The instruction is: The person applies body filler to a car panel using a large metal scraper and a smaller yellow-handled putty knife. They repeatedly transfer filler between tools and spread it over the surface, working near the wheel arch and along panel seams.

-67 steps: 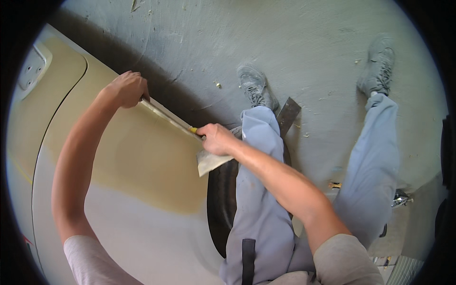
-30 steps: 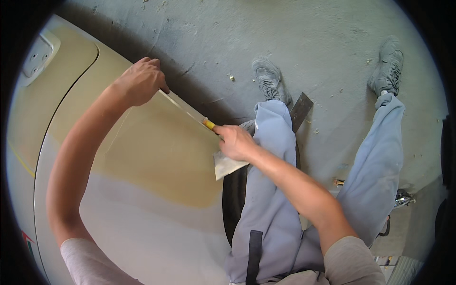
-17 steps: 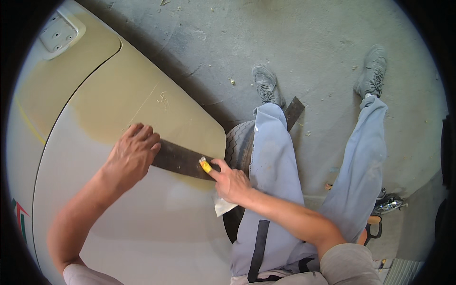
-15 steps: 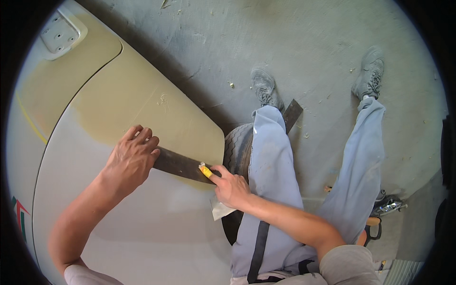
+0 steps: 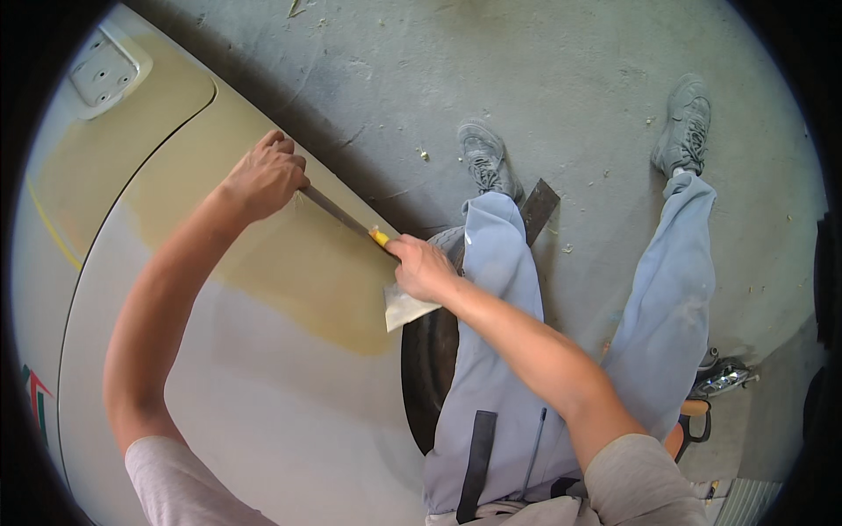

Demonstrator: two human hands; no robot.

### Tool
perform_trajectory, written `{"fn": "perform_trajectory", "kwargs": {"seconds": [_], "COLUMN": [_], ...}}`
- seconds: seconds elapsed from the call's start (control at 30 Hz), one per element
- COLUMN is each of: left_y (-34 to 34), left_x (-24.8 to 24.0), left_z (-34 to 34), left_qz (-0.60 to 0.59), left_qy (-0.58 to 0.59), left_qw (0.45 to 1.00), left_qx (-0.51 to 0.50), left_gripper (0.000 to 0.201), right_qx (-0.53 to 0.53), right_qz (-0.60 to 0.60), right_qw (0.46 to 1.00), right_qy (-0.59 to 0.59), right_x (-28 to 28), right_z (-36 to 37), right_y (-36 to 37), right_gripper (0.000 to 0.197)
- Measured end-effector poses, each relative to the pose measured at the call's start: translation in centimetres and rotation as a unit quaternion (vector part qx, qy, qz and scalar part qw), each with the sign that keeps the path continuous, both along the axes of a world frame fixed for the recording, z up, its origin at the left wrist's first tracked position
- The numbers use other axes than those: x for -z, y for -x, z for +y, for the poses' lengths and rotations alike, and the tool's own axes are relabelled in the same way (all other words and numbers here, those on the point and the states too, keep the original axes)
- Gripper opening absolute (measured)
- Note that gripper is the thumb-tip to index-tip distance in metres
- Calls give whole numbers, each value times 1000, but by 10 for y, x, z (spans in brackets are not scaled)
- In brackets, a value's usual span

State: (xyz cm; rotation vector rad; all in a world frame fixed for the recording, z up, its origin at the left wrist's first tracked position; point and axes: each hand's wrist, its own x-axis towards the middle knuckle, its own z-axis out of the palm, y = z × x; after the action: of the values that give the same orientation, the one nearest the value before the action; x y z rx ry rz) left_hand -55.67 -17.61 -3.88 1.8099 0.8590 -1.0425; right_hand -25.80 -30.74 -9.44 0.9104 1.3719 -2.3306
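Note:
My left hand [image 5: 267, 178] is closed round the far-left end of a long, thin dark strip, like a flexible filler spreader [image 5: 338, 212]. My right hand [image 5: 428, 269] grips its near-right end, and a yellow wrap [image 5: 379, 238] shows on one fingertip. A pale, flat scraper blade [image 5: 407, 309] sticks out below the right hand; its handle is hidden. The strip lies slantwise, nearly edge-on, along the outer side of a light vehicle panel [image 5: 289, 421]. Tan filler [image 5: 324, 294] covers the part of the panel beneath and beside it.
A tyre [image 5: 428, 359] sits under the panel's edge beside my leg. Another dark strip [image 5: 540, 210] lies past my knee on the grey floor [image 5: 596, 79]. An orange-and-black handled tool [image 5: 695, 422] is at right. A recessed plate [image 5: 105, 74] marks the panel's far left.
Both hands have carried the strip away from me toward the panel's outer edge, the left hand farther. The strip has turned from showing its broad face to nearly edge-on, uncovering tan filler.

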Motion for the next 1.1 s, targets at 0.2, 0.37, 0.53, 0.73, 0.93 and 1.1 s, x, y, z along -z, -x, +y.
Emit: {"fn": "perform_trajectory", "kwargs": {"seconds": [0.2,0.37,0.53,0.73,0.93,1.1], "left_y": [-33,-57,-72,-48,-57,-29], "left_x": [-82,-161,-183,-147,-195,-99], "left_z": [-14,-15,9,22,28,68], "left_qz": [-38,-1,63,14,46,-25], "left_qy": [-18,-9,91,5,60,32], "left_qw": [998,1000,993,998,995,996], "left_qx": [-47,-14,-36,-55,-64,-76], "left_gripper": [15,16,26,26,18,18], "right_qx": [-73,-112,-78,-80,-52,26], "right_qz": [-15,26,22,10,44,-38], "right_qw": [997,993,997,996,997,998], "right_qy": [3,-19,19,-29,48,-32], "right_x": [-62,-124,-144,-135,-166,-82], "right_z": [-12,-11,-1,9,15,26], "right_y": [-26,-37,-51,-26,-35,-31], "right_gripper": [50,47,46,45,48,40]}}
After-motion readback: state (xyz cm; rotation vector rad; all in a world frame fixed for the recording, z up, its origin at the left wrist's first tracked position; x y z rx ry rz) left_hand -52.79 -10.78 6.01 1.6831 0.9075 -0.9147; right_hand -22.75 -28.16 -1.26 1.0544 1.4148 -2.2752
